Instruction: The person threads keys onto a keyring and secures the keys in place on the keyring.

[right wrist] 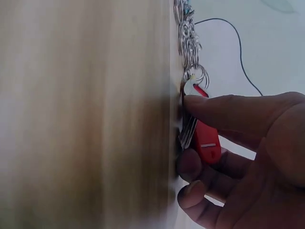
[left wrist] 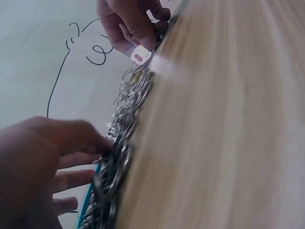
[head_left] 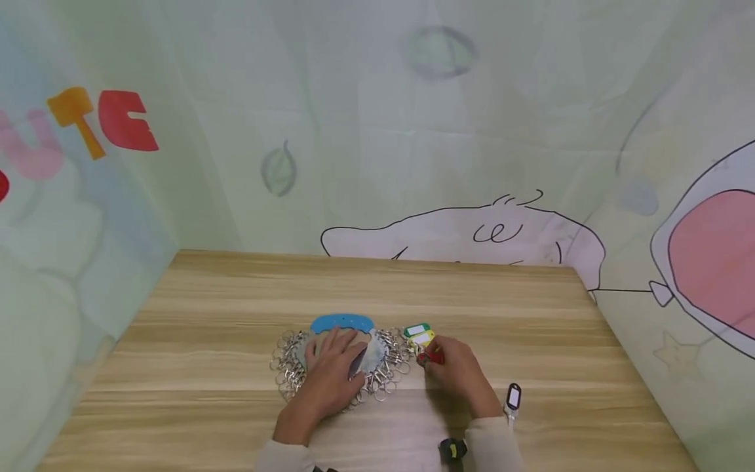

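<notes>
A greyish round plate (head_left: pixel 374 357) with a blue strip (head_left: pixel 342 322) at its far side lies on the table, fringed with many metal clasps and rings (head_left: pixel 290 377). My left hand (head_left: pixel 333 373) rests on the plate with its fingers spread, covering the middle of it. At the plate's right edge, my right hand (head_left: pixel 457 367) pinches a red key tag (right wrist: pixel 207 143) between thumb and fingers. Its metal end lies beside the rings (right wrist: pixel 190 52). A green key tag (head_left: pixel 417 330) and a yellow key tag (head_left: pixel 422 339) lie just beyond that hand, partly overlapping.
A black key tag (head_left: pixel 514 397) with a white label lies right of my right forearm. Beside the right sleeve sits a small black object with a yellow mark (head_left: pixel 453 450). The wooden table (head_left: pixel 236 282) meets a printed cloth wall (head_left: pixel 366 144) at the back and sides.
</notes>
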A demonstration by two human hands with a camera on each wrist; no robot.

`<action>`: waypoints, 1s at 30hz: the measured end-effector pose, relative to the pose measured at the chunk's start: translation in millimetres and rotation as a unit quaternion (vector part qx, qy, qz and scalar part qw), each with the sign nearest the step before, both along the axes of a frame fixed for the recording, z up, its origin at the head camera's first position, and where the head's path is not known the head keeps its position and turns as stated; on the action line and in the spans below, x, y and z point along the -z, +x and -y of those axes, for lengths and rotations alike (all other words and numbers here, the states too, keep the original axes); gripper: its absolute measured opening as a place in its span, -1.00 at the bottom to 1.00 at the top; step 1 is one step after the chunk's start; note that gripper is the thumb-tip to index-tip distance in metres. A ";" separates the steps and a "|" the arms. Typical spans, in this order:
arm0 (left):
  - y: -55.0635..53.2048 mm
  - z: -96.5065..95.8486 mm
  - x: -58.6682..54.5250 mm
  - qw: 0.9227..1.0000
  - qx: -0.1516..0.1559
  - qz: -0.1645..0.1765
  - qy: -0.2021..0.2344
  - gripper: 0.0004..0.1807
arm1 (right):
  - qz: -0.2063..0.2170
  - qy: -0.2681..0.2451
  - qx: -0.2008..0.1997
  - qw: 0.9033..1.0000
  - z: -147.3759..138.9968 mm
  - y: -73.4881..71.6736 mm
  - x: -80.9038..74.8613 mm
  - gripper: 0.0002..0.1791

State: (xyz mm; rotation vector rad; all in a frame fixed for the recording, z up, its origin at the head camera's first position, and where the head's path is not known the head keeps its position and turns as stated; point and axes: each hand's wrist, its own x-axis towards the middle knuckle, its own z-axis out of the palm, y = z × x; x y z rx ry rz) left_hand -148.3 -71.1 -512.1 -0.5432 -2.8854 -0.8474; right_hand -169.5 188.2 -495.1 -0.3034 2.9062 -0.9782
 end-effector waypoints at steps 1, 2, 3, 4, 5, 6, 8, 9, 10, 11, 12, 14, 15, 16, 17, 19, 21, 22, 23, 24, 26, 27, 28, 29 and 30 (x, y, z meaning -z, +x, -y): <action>0.0 -0.8 0.7 1.000 -0.005 -0.010 -0.001 -0.50 | 0.000 0.003 -0.001 1.000 -0.4 -1.3 0.0 -0.81; 0.1 -1.9 1.2 1.000 -0.010 -0.021 -0.001 -0.52 | 0.001 0.006 -0.001 1.000 -0.5 -2.8 0.0 -0.83; 0.1 -3.3 1.8 0.999 -0.014 -0.034 0.001 -0.54 | -0.002 0.009 -0.002 1.000 -0.7 -4.4 0.0 -0.83; 0.0 -5.0 2.9 0.999 -0.018 -0.048 0.001 -0.56 | -0.004 0.012 -0.003 1.000 -0.8 -6.0 0.2 -0.84; 0.2 -7.3 3.9 0.998 -0.020 -0.065 0.001 -0.58 | -0.008 0.012 -0.003 1.000 -0.7 -7.6 0.1 -0.83; 0.5 -10.4 4.8 0.997 -0.022 -0.080 0.003 -0.60 | -0.010 0.012 -0.003 1.000 -0.6 -9.1 -0.1 -0.83; 1.1 -18.7 5.4 0.994 -0.017 -0.104 0.008 -0.64 | -0.016 0.011 0.002 1.000 -0.1 -11.6 -1.2 -0.82; 1.7 -23.8 5.3 0.994 -0.012 -0.112 0.008 -0.65 | -0.022 0.011 0.002 1.000 0.0 -12.8 -1.5 -0.82; 2.0 -29.2 5.4 0.993 -0.004 -0.117 0.006 -0.66 | -0.028 0.013 0.004 1.000 0.1 -14.0 -1.7 -0.82; 2.7 -34.8 5.0 0.993 0.005 -0.118 0.003 -0.66 | -0.035 0.016 0.006 0.999 0.2 -14.9 -1.9 -0.83; 3.3 -40.3 4.6 0.993 0.013 -0.115 -0.003 -0.65 | -0.038 0.021 0.010 0.999 0.5 -15.7 -1.9 -0.84; 4.5 -50.0 4.3 0.994 0.024 -0.105 -0.023 -0.63 | -0.045 0.032 0.018 0.998 0.4 -16.5 -1.9 -0.84; 5.2 -53.9 4.2 0.994 0.027 -0.099 -0.033 -0.62 | -0.046 0.035 0.023 0.998 0.0 -16.5 -2.1 -0.83; 6.2 -56.4 4.8 0.995 0.028 -0.091 -0.043 -0.62 | -0.043 0.039 0.032 0.998 0.2 -15.9 -2.1 -0.83; 7.1 -58.1 5.2 0.995 0.027 -0.085 -0.049 -0.62 | -0.040 0.040 0.041 0.998 0.0 -14.6 -2.4 -0.82; 8.4 -59.9 6.3 0.995 0.024 -0.078 -0.057 -0.63 | -0.035 0.039 0.058 0.997 -1.9 -10.9 -4.0 -0.79; 9.2 -60.0 7.2 0.995 0.024 -0.078 -0.059 -0.64 | -0.033 0.030 0.074 0.996 -6.3 -4.8 -7.5 -0.78; 9.3 -59.7 7.6 0.995 0.023 -0.079 -0.058 -0.65 | -0.035 0.026 0.079 0.996 -9.6 -1.3 -9.7 -0.78; 9.4 -59.4 8.0 0.995 0.023 -0.080 -0.057 -0.64 | -0.039 0.021 0.080 0.996 -13.8 3.0 -12.8 -0.79; 9.4 -59.1 8.4 0.995 0.024 -0.080 -0.056 -0.64 | -0.040 0.019 0.080 0.996 -18.4 7.8 -16.6 -0.81; 9.2 -58.6 9.0 0.995 0.026 -0.076 -0.053 -0.63 | -0.038 0.023 0.078 0.996 -29.7 18.6 -24.2 -0.85; 9.0 -58.5 9.3 0.996 0.027 -0.073 -0.051 -0.63 | -0.028 0.028 0.076 0.996 -36.0 25.1 -28.2 -0.83; 8.8 -58.4 9.5 0.996 0.028 -0.070 -0.048 -0.62 | -0.012 0.039 0.076 0.996 -41.9 31.6 -31.3 -0.78; 8.6 -58.5 9.5 0.996 0.029 -0.066 -0.046 -0.62 | 0.010 0.050 0.076 0.996 -47.8 38.7 -34.3 -0.69; 8.3 -58.5 9.4 0.997 0.031 -0.062 -0.043 -0.62 | 0.036 0.061 0.079 0.994 -53.4 45.5 -35.9 -0.58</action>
